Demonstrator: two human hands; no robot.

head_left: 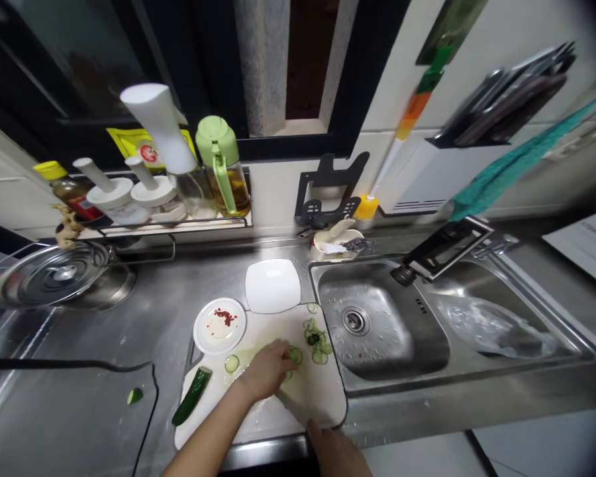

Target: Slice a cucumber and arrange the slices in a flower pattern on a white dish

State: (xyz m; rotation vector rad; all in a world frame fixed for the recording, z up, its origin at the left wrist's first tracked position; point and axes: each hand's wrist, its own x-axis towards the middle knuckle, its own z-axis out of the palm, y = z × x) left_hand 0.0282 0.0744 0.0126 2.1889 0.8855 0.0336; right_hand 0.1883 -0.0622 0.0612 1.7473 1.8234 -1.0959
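My left hand (268, 371) is over the middle of the white cutting board (248, 424), fingers bent together on some pale green cucumber slices (296, 356). At the board's front edge my right hand (334, 452) is closed round a knife, whose blade (293, 407) slants towards the left hand and looks blurred. More thin slices (320, 344) lie loosely piled at the board's right side. One single slice (232, 363) rests left of my hand. A dark green length of cucumber (193, 396) lies at the left edge.
A white plate with red chilli bits (211, 338) sits on the board's back left corner. Behind it is a square white dish (273, 285). The steel sink (377, 358) adjoins on the right. A cucumber end (135, 396) and a black cable (151, 397) lie left.
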